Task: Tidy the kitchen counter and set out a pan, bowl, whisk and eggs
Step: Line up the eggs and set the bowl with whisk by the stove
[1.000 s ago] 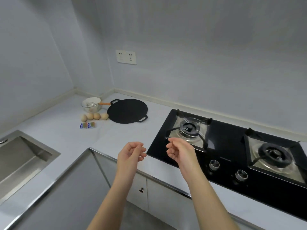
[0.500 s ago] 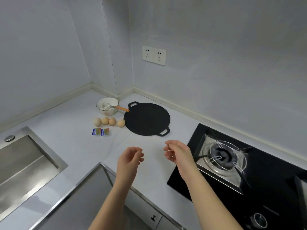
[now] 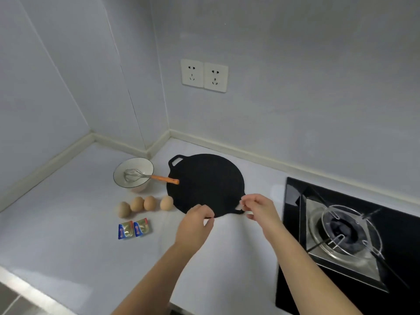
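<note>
A flat black pan (image 3: 205,183) with two loop handles lies on the white counter (image 3: 68,223). To its left stands a white bowl (image 3: 142,164) holding a wire whisk (image 3: 134,175) whose orange handle sticks out over the pan's edge. Several brown eggs (image 3: 149,203) lie in a row in front of the bowl. My left hand (image 3: 195,226) reaches the pan's front rim with loosely curled fingers. My right hand (image 3: 259,208) has fingers spread either side of the pan's near handle (image 3: 238,209), not closed on it.
Two small foil packets (image 3: 134,228) lie in front of the eggs. A black gas hob with a steel burner (image 3: 341,230) sits just right of the pan. The walls meet in a corner behind the bowl, with a double socket (image 3: 204,76) above.
The view swung left and closer to the corner. Both hands moved forward from mid-air to the pan's front rim and near handle.
</note>
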